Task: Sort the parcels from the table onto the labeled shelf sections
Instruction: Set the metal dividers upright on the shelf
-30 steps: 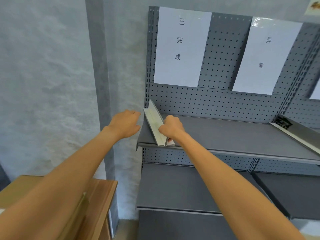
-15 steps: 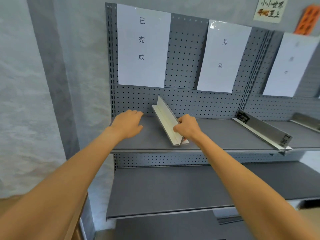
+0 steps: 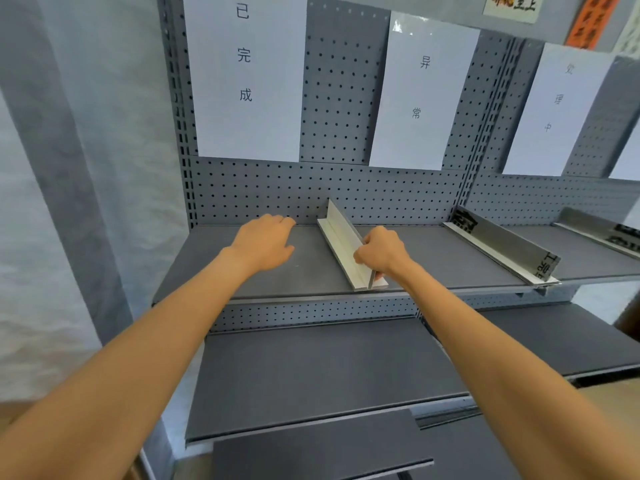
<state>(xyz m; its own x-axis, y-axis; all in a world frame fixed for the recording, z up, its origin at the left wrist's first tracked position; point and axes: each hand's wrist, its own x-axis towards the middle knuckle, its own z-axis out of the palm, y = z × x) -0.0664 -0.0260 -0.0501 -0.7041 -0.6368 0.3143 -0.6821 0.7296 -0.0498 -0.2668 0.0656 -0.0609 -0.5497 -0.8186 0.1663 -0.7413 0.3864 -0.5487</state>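
Note:
A grey metal shelf (image 3: 304,271) carries a white T-shaped divider (image 3: 341,237) standing across its top board. My right hand (image 3: 382,252) grips the divider near its front end, fingers curled round the upright fin. My left hand (image 3: 265,242) hovers or rests over the shelf board left of the divider, fingers loosely curled and holding nothing. White paper labels (image 3: 247,74) (image 3: 424,91) (image 3: 557,109) hang on the pegboard back above the sections. No parcel is in view.
A second metal divider (image 3: 502,245) with black print stands further right, and a third divider (image 3: 602,230) beyond it. A lower shelf board (image 3: 322,372) juts out below. A grey wall and pillar (image 3: 69,168) bound the left side.
The view has swung right and closer to the shelf. My right hand has carried the divider from the shelf's left end toward its middle; my left hand now sits over the board.

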